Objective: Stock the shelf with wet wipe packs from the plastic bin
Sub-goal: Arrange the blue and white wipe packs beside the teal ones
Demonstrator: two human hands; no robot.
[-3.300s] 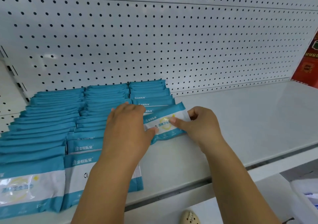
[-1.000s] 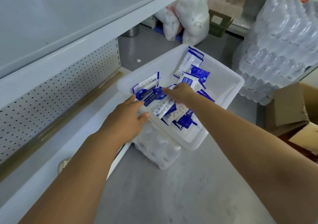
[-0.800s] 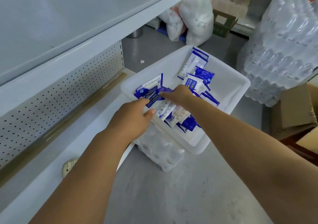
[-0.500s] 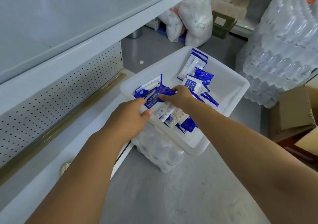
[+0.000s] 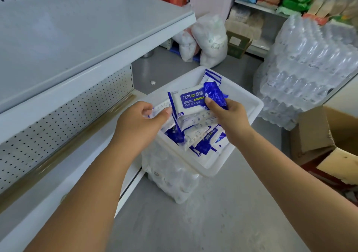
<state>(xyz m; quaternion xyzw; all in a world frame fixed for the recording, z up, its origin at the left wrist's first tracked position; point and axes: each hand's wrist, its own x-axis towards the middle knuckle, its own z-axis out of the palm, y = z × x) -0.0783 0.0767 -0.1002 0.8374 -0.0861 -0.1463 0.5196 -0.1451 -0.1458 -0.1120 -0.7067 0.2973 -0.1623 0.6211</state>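
Now lifted above the bin [image 5: 256, 104], right hand [image 5: 230, 117] grips wipe packs [image 5: 190, 103], left hand [image 5: 138, 123] pinches one pack [image 5: 160, 107].

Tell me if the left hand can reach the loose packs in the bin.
Probably yes: the loose packs lie uncovered in the bin beside the left hand, though it pinches a pack.

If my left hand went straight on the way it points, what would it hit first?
Probably the alcohol wipes pack in the right hand; the left hand, pinching a second pack, points at it, depth unclear.

Bottle packs [image 5: 310, 67], white sacks [image 5: 210, 38] and a cardboard box [image 5: 317, 131] stand around.
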